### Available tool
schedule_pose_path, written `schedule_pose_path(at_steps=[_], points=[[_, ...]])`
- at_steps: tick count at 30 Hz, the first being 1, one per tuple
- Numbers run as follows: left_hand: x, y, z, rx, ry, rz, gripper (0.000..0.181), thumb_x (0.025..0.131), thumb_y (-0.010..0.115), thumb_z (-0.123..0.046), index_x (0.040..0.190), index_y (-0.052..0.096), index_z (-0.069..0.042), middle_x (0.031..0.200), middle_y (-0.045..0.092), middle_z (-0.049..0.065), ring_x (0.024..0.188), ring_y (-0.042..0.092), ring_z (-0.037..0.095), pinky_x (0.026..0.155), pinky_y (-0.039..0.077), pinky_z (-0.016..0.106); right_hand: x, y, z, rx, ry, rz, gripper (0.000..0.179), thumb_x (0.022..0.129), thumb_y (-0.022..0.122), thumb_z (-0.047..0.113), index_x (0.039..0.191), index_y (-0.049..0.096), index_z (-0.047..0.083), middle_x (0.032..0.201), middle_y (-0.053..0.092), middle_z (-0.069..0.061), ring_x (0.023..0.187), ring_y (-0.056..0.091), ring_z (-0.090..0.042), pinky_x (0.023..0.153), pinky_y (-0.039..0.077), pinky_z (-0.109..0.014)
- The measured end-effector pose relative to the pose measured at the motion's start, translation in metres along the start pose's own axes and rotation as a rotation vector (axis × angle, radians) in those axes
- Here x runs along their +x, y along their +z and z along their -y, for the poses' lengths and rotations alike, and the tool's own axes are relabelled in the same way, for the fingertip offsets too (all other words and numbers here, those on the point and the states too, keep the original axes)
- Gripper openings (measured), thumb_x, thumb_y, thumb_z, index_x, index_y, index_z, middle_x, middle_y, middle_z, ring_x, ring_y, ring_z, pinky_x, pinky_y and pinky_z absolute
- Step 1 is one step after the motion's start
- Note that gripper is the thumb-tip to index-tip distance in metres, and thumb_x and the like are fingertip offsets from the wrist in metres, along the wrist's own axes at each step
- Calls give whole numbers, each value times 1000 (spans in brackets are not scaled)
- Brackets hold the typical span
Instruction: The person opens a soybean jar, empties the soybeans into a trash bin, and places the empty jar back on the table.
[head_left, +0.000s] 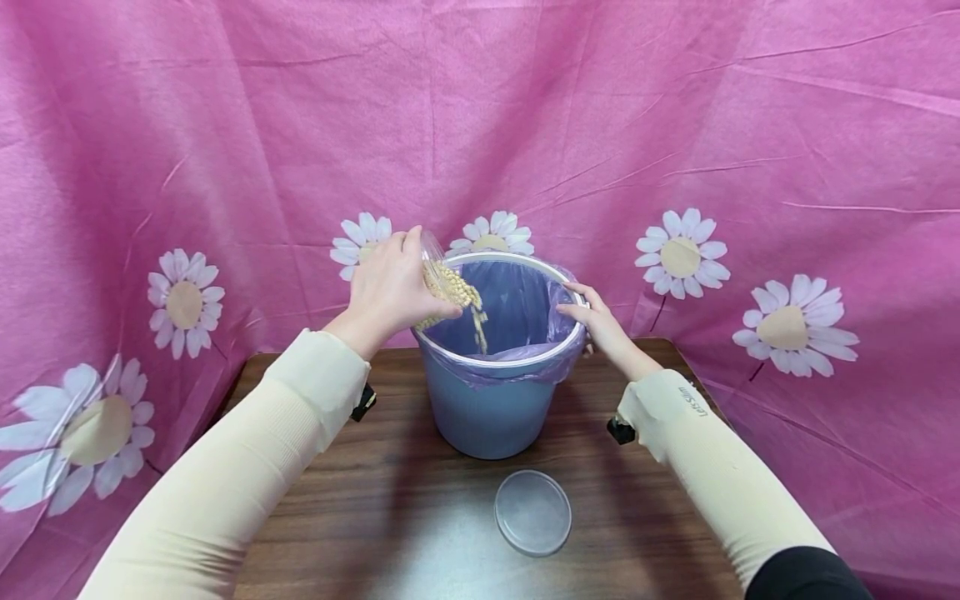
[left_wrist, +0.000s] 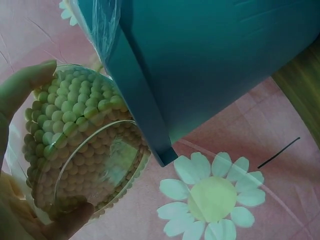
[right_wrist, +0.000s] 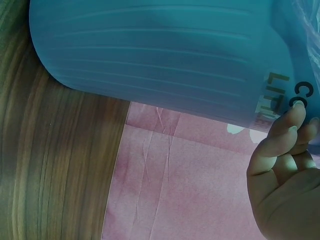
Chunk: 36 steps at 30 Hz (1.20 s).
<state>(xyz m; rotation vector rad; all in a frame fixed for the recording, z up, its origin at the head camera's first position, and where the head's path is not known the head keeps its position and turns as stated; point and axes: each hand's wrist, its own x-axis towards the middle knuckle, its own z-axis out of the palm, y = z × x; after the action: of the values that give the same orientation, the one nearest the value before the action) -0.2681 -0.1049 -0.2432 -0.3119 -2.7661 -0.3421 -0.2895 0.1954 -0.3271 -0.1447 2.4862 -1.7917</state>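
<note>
My left hand (head_left: 393, 282) grips a clear round jar (left_wrist: 92, 175) of pale yellow soybeans (head_left: 456, 289). The jar is tipped over the left rim of a blue trash bin (head_left: 487, 412), and a stream of beans falls from its mouth inside. Many beans still fill the jar in the left wrist view. A thin purple bag (head_left: 510, 300) lines the bin, folded outward beneath a white rim ring (head_left: 517, 363). On the bin's right side, my right hand (head_left: 602, 327) holds the rim, thumb side at the top and other fingers (right_wrist: 280, 142) against the outer wall.
On the brown wooden table (head_left: 330, 508), a clear round lid (head_left: 532, 512) lies in front of the bin. A pink cloth (head_left: 585, 108) with large white daisies hangs close behind and along both sides.
</note>
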Motion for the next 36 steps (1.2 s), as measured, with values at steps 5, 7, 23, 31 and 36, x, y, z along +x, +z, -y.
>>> schedule_pose_path(at_steps=[5,7,23,31,36], points=[[0,0,0,-14,-10,6,119,58,84,-61,148,35,-2,141,51,19,128,49,39,108,40,53,9,-2,-12,5,-5,-10,65,95,57,25,154,31,14,97,54,-13,47,47,-9,42,44,-29],[0,-1,-1,-21,-16,9,120,58,85,-61,149,34,-2,142,50,19,129,48,38,108,40,54,14,-2,-19,-5,-8,-18,65,95,58,28,153,31,17,103,54,-16,47,47,-8,42,44,-29],[2,-3,-5,19,1,9,122,57,85,-61,149,34,0,142,50,20,130,48,39,111,37,53,-7,1,9,18,9,-1,63,95,54,20,152,29,7,76,54,-1,45,47,-7,44,44,-27],[2,-3,-5,25,3,3,122,56,85,-60,149,34,0,143,50,20,129,48,38,110,38,52,2,-1,-1,13,15,-3,64,96,55,21,153,29,10,74,54,0,44,47,-9,43,44,-29],[2,-4,-4,26,-4,6,122,57,85,-60,150,34,0,143,50,20,129,48,38,110,39,52,16,-3,-20,5,3,-19,65,95,58,26,153,31,17,75,54,-1,43,45,-9,41,43,-29]])
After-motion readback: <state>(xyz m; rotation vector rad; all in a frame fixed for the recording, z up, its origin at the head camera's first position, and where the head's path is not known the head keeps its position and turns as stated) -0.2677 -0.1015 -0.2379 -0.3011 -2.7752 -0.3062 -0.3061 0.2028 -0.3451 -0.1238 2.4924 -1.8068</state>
